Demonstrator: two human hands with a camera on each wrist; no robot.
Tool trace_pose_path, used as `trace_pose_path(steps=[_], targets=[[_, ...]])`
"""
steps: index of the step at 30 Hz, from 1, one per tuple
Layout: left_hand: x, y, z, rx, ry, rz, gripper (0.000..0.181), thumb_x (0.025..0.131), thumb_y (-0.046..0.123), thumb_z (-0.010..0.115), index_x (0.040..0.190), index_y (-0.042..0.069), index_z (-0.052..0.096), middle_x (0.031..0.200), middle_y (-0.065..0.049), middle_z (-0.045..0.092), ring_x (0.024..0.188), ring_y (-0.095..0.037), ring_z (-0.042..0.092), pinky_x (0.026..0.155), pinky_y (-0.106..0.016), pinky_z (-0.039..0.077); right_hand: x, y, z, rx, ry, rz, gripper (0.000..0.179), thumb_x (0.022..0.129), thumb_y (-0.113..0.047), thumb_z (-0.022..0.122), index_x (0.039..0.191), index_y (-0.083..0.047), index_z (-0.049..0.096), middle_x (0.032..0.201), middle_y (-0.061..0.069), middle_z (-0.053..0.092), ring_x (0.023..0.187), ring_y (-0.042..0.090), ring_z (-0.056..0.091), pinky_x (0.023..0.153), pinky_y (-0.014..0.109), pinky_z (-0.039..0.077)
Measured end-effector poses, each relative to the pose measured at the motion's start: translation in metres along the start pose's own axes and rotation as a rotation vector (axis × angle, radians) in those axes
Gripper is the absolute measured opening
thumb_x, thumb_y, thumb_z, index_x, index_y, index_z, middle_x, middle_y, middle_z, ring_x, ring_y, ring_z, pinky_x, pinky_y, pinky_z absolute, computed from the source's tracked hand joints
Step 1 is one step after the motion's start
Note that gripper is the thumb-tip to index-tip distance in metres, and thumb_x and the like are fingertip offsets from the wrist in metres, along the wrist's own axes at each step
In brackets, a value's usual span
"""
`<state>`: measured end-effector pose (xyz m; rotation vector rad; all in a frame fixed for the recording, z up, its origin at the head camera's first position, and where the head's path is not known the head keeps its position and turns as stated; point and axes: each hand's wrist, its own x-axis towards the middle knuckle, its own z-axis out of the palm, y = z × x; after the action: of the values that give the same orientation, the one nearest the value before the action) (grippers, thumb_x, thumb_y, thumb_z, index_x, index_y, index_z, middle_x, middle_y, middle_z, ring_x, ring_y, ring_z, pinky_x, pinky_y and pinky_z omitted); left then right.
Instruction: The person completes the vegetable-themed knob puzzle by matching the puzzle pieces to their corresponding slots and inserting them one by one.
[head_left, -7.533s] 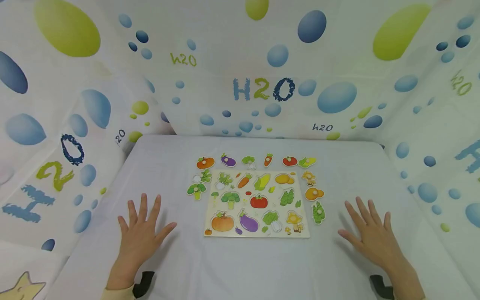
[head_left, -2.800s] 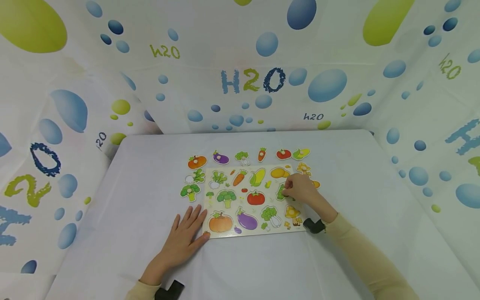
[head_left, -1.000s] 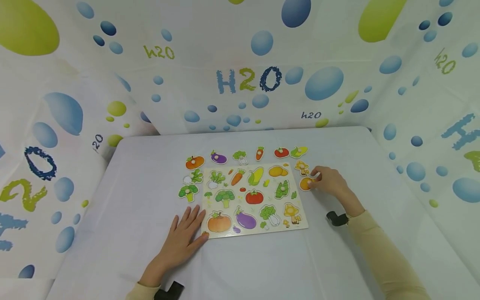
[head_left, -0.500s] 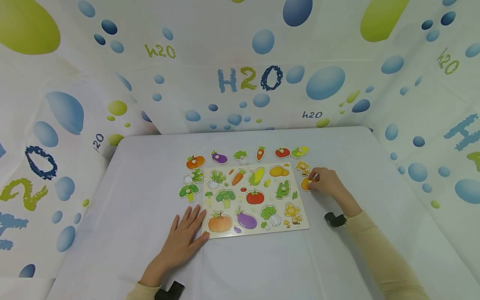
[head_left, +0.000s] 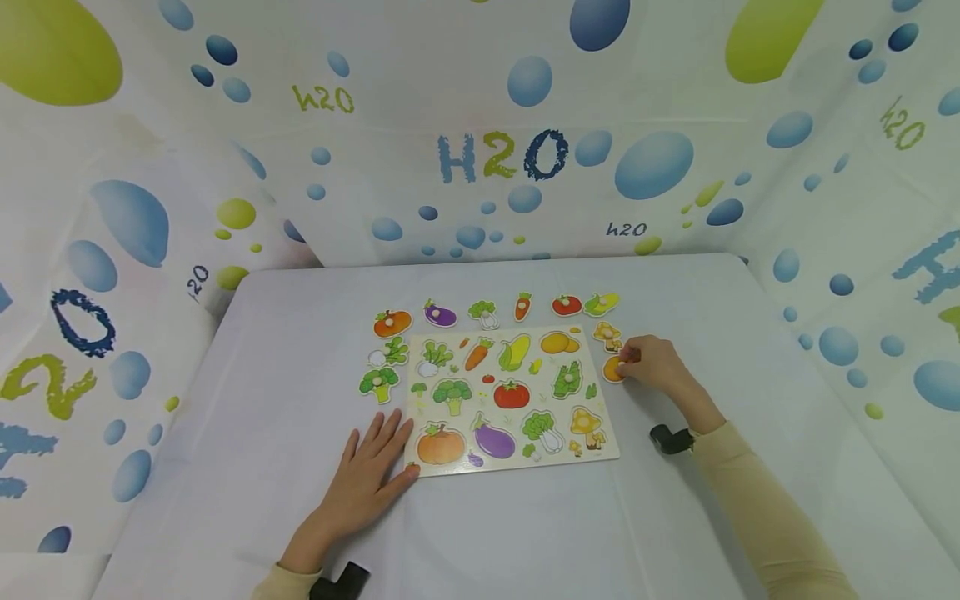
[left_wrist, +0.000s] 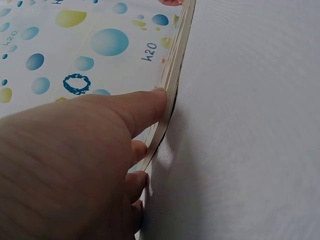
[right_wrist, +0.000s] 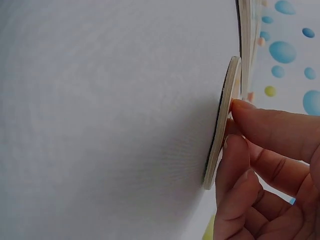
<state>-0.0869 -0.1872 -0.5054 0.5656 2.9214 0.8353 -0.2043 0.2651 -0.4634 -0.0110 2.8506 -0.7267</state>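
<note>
A wooden vegetable puzzle board [head_left: 480,421] lies flat on the white cloth. My left hand [head_left: 365,475] rests at its lower left corner, fingers straight; in the left wrist view the thumb [left_wrist: 145,107] touches the board's edge. To the right of the board, my right hand [head_left: 658,367] pinches the yellow-orange potato puzzle piece [head_left: 612,369], partly hidden by the fingers. The right wrist view shows this piece [right_wrist: 222,125] edge-on, with thumb and fingertips at its upper face. A green vegetable piece [head_left: 567,379] with a knob sits in the board.
Pumpkin [head_left: 393,323], eggplant [head_left: 440,314], cabbage [head_left: 483,313], carrot [head_left: 522,307], tomato [head_left: 566,306] and corn [head_left: 602,304] pieces line the board's far side. Radish [head_left: 387,352] and broccoli [head_left: 378,383] pieces lie left, a mushroom piece [head_left: 607,336] right.
Both hands were spread beside the board; the left came to its corner. The right put the green vegetable piece into the board, then moved right to the potato piece. The last half second shows little motion.
</note>
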Motion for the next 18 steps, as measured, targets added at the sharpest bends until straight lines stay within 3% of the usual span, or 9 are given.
trace_pose_path(steps=[7, 18], targets=[[0.000, -0.001, 0.000, 0.004, 0.000, -0.002, 0.068, 0.093, 0.042, 0.061, 0.150, 0.012, 0.040, 0.159, -0.012, 0.031, 0.148, -0.040, 0.021, 0.115, -0.066, 0.008, -0.001, -0.008, -0.009, 0.009, -0.022, 0.001, 0.013, 0.087, -0.013, 0.070, 0.086, -0.002, 0.063, 0.081, 0.009, 0.060, 0.075, 0.021, 0.052, 0.061, 0.027, 0.041], [0.000, -0.002, 0.001, -0.007, 0.003, -0.002, 0.067, 0.093, 0.041, 0.061, 0.150, 0.012, 0.040, 0.159, -0.013, 0.031, 0.148, -0.041, 0.021, 0.115, -0.066, 0.008, 0.015, -0.029, -0.017, 0.035, 0.020, -0.023, 0.014, 0.088, -0.015, 0.071, 0.086, -0.003, 0.063, 0.080, 0.009, 0.061, 0.072, 0.021, 0.053, 0.060, 0.026, 0.042]])
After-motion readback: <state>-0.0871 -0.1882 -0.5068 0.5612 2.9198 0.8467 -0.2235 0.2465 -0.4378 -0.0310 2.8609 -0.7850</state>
